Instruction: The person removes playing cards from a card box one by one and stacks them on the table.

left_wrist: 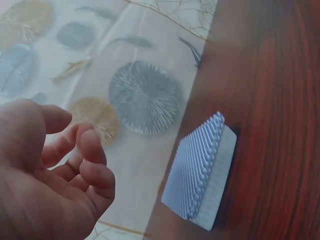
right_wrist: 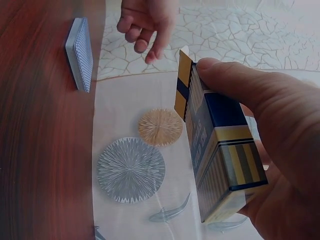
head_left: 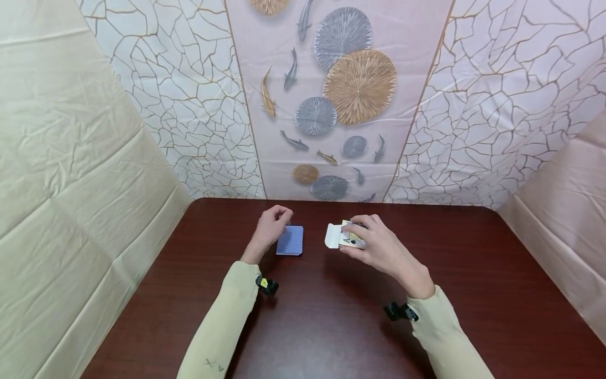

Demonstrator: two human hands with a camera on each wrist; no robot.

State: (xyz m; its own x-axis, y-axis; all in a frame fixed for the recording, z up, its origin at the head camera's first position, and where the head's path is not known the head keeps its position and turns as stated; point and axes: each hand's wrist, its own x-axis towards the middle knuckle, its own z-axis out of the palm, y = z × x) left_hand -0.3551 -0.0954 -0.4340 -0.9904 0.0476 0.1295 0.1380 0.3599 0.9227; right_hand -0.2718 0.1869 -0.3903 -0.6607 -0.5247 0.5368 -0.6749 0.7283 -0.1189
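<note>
A deck of cards, blue patterned back up, lies squared on the table. My left hand hovers just beside it with loosely curled fingers and nothing in them; in the left wrist view, a gap separates this hand from the deck. To the right, my right hand grips a card box between thumb and fingers. An ace design shows on its face, and its white flap stands out toward the left. In the right wrist view the box has blue, gold and striped sides.
The dark red-brown table extends around both hands. A patterned cloth with fish and round leaf shapes hangs behind its far edge. Pale fabric stands on the left side, and more on the right.
</note>
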